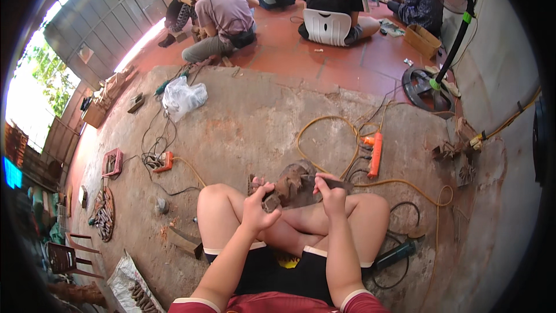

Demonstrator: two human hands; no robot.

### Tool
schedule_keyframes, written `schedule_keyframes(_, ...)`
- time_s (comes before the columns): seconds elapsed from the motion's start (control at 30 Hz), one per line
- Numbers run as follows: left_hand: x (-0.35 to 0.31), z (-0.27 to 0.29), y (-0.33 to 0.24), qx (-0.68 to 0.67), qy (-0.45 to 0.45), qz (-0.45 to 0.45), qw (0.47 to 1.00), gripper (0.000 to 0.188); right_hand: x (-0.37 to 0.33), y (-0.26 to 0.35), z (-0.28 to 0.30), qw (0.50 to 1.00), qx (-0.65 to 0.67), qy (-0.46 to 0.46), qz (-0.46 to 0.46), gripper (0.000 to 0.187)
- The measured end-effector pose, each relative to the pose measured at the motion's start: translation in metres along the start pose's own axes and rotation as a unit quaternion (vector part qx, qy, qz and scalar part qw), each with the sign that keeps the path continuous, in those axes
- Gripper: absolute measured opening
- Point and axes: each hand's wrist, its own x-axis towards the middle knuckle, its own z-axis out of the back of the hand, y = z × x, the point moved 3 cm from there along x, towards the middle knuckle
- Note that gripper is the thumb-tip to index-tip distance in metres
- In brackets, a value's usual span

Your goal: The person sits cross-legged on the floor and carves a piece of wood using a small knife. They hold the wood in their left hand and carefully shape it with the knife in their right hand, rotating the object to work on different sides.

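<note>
I sat cross-legged on the concrete floor with a carved wooden piece resting over my knees. My left hand was clenched around its near left edge, thumb curled over the carving. My right hand gripped a strip of dark sandpaper, fingers pinched on it and pressing it against the right side of the carving. A yellow cable looped across the floor beyond my knees, running by an orange power strip. A green-handled power tool lay just beside my right thigh. A white plastic bag sat farther off, and several people sat working on the red tiles beyond.
</note>
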Motion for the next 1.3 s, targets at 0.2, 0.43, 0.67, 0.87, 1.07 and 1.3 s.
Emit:
schedule_keyframes(0.2, 0.011, 0.002, 0.009, -0.041, -0.038, 0.066, 0.996, 0.046, -0.002, 0.0, -0.005, 0.999, 0.022, 0.041, -0.003, 0.015)
schedule_keyframes(0.43, 0.015, 0.012, 0.005, -0.058, -0.013, 0.102, 0.993, 0.041, -0.003, -0.004, -0.017, 0.997, 0.032, 0.069, -0.016, 0.014)
schedule_keyframes(0.67, 0.008, -0.001, 0.003, -0.043, -0.016, 0.062, 0.997, 0.043, -0.001, -0.008, -0.017, 0.997, 0.009, 0.072, -0.023, 0.013)
schedule_keyframes(0.87, 0.012, 0.006, 0.005, -0.07, -0.005, 0.077, 0.995, 0.042, 0.005, -0.015, -0.009, 0.995, -0.004, 0.097, -0.036, 0.012)
schedule_keyframes(1.07, 0.005, 0.013, 0.011, -0.036, -0.035, 0.047, 0.998, 0.043, 0.007, -0.017, -0.009, 0.991, -0.067, 0.113, -0.03, 0.012)
schedule_keyframes(1.3, 0.005, 0.012, 0.01, -0.031, -0.046, 0.031, 0.998, 0.043, 0.015, -0.022, -0.001, 0.998, 0.049, 0.021, -0.025, 0.012)
